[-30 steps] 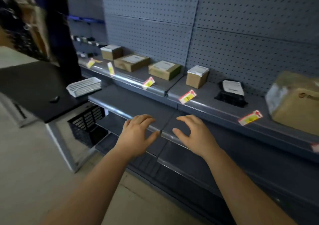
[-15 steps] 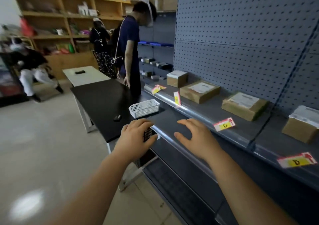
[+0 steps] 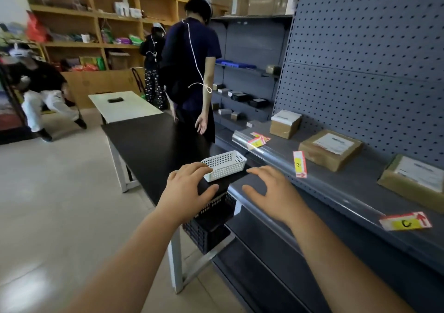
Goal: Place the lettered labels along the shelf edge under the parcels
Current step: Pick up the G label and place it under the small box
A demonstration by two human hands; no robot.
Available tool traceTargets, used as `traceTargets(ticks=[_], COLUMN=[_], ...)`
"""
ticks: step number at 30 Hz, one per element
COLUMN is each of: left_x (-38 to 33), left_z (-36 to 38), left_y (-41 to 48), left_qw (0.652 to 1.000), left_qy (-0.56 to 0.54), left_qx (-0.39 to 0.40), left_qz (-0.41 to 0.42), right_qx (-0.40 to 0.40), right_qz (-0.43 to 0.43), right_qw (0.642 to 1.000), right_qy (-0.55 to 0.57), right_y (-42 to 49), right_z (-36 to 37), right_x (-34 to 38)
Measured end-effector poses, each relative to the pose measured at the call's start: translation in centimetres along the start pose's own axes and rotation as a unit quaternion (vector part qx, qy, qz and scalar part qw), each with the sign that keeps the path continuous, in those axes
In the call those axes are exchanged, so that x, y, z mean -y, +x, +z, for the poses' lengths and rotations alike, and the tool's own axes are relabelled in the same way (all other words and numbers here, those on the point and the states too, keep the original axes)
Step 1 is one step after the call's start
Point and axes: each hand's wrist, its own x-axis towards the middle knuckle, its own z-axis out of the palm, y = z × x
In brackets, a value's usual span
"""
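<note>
**The person has turned from the shelf to the white basket [image 3: 225,166].**

Both hands hold nothing, with fingers spread wide and loose. The left hand [image 3: 189,190] hangs over the black table [image 3: 149,142], and the right hand [image 3: 271,192] is beside it. The basket is at 12 o'clock from them. The lettered labels [image 3: 404,221] lie near the shelf edge [image 3: 336,197] at 2 o'clock, in front of the parcels [image 3: 330,149]. Maybe more labels are wanted.

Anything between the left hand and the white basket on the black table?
Nothing visible. The left hand, fingers relaxed, is right at the near corner of the white perforated plastic basket on the black table; contact unclear.
</note>
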Motion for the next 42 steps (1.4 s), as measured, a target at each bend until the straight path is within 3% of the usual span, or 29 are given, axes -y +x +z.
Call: traceTargets(ticks=[7,16,29,42], left_x=[6.0,7.6,8.1,6.2], left_z=[0.4,4.2,11.0,18.4], left_y=[6.5,11.3,24.0,35.9], left_qw=[0.995,0.981,0.971,0.956], left_qy=[-0.037,-0.120,-0.124,-0.140], left_qx=[0.029,0.047,0.062,0.089], left_qz=[0.091,0.144,0.196,0.241], right_qx=[-0.021,-0.038,-0.107,-0.122], right_qz=[0.063,0.129,0.124,0.199], right_qw=[0.998,0.989,0.983,0.965], right_qy=[-0.016,-0.056,-0.077,-0.122], right_y=[4.1,6.6,15.2,21.6], right_z=[2.6,2.7,2.4,0.1], right_x=[2.5,2.6,-4.6,-12.6])
